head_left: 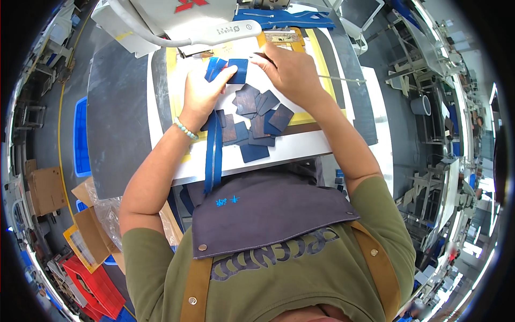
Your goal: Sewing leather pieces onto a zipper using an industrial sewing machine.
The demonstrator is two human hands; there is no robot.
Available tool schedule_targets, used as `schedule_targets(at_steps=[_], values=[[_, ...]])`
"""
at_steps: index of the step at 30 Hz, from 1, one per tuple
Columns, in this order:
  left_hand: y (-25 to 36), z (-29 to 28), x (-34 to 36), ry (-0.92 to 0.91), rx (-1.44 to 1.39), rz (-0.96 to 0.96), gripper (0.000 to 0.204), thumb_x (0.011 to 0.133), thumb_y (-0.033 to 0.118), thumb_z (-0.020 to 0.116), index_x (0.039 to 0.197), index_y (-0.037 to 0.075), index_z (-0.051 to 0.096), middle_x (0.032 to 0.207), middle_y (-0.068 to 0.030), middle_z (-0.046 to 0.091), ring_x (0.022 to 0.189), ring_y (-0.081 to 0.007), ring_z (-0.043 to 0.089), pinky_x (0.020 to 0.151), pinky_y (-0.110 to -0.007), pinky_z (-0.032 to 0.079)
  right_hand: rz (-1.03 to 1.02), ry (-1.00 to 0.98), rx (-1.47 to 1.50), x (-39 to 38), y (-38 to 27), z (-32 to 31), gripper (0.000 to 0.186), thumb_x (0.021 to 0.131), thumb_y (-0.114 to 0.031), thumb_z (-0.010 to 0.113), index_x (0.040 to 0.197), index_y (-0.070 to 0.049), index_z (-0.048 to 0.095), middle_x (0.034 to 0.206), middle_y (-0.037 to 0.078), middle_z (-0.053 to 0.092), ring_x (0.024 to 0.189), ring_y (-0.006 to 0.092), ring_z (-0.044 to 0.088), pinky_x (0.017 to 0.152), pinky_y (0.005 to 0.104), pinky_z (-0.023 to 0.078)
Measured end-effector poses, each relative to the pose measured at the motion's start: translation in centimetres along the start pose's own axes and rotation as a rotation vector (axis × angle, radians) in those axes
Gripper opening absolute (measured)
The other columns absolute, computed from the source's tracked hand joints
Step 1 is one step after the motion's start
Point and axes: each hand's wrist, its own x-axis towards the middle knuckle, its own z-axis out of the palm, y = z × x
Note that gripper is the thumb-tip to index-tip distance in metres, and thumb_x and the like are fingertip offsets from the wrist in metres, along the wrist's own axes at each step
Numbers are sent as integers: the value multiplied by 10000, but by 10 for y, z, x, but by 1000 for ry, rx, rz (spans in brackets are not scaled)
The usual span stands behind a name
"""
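My left hand is closed on a blue zipper. Its tape hangs down past my wrist and over the table's front edge. The left thumb presses on a small blue rectangular patch. To the right, my right hand has its fingers bent together near the patch and a yellow frame. What they pinch is too small to make out. A thin rod sticks out to the right from behind that hand; whether I hold it cannot be seen. Below both hands lies a loose pile of dark blue and brownish patches.
A white machine head with a lamp arm stands over the far side of the table. More blue zippers lie behind the yellow frame. A blue bin and cardboard boxes stand at the left.
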Motion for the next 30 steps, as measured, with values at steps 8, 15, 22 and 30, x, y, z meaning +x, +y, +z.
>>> schedule_targets(at_steps=[8, 15, 22, 30], values=[[11, 6, -6, 74, -46, -3, 208, 899, 187, 764, 888, -18, 727, 619, -8, 625, 556, -51, 543, 539, -230, 417, 184, -37, 184, -7, -11, 10, 279, 940, -349, 668, 943, -71, 639, 682, 117, 646, 643, 305, 653, 579, 410, 481], [4, 4, -4, 75, -9, 22, 204, 896, 197, 765, 856, -2, 748, 607, 2, 612, 541, -51, 522, 526, -245, 396, 228, -70, 298, -7, -6, 9, 323, 957, -382, 630, 1020, -71, 687, 720, 140, 672, 664, 323, 660, 615, 419, 485], [14, 4, -5, 7, 39, -7, 189, 903, 194, 754, 830, 20, 759, 600, 12, 602, 540, -47, 507, 528, -247, 388, 230, -74, 331, -6, -2, 7, 334, 963, -393, 634, 992, -73, 727, 672, 134, 654, 628, 300, 643, 594, 396, 469], [12, 1, -4, -47, 39, -38, 208, 898, 200, 771, 829, 5, 746, 611, 8, 612, 544, -49, 529, 528, -238, 410, 307, -143, 474, -7, 2, 4, 302, 951, -341, 675, 969, -49, 753, 605, 81, 584, 542, 161, 511, 531, 325, 395]])
